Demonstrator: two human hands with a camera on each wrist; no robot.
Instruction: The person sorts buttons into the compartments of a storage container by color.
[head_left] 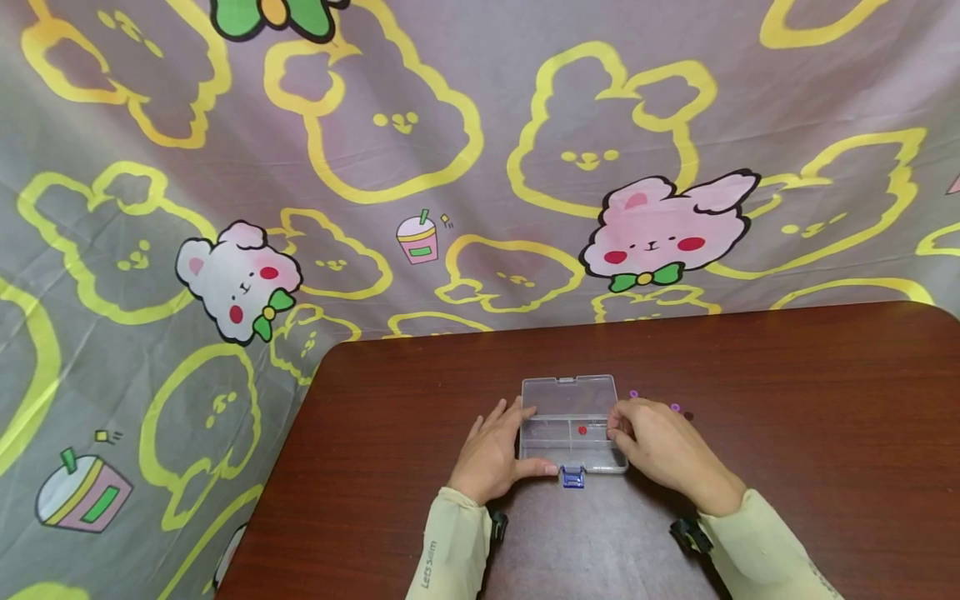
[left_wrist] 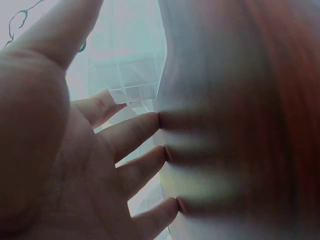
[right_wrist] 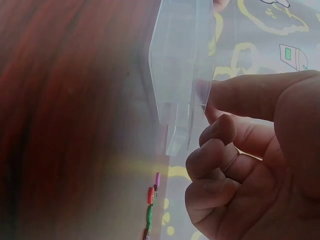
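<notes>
A clear plastic compartment box (head_left: 542,454) stands on the table, its lid (head_left: 567,395) tipped back and a blue latch (head_left: 573,477) at the front. One small red piece (head_left: 582,431) lies in a compartment. My left hand (head_left: 486,457) rests at the box's left side, fingers spread, thumb along the front edge and forefinger by the hinge. At the right wall, my right hand (head_left: 663,442) brings thumb and forefinger over the compartments. Its other fingers (right_wrist: 206,159) are curled. I cannot tell whether the right fingertips pinch anything; a purplish tint shows beside the thumb through the plastic.
Beyond the right hand, small purple rings (head_left: 676,408) and a dark piece (head_left: 689,416) lie on the brown table (head_left: 375,467). The right wrist view also shows a red piece (right_wrist: 150,195) and a green piece (right_wrist: 149,215). A patterned cloth (head_left: 510,217) hangs behind the table.
</notes>
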